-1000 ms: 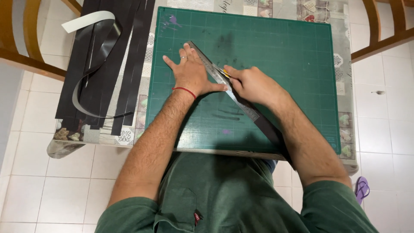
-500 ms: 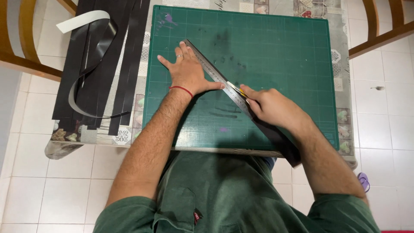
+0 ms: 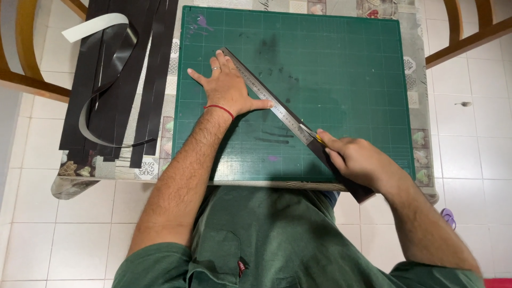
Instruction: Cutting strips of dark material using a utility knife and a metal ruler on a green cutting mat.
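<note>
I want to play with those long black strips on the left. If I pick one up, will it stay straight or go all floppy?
Probably floppy: one of the black strips already curls into a loop on the pile. They look thin and flat, so likely light and easy to crease. The metal ruler under the left hand looks much stiffer.

The left hand (image 3: 226, 85) lies flat, palm down, fingers (image 3: 216, 60) spread and pointing away from the body, thumb stretched out to the right, forearm reaching straight forward. Nearer the body, the right hand (image 3: 358, 160) is curled into a closed grip, forearm angled in from the right.
</note>
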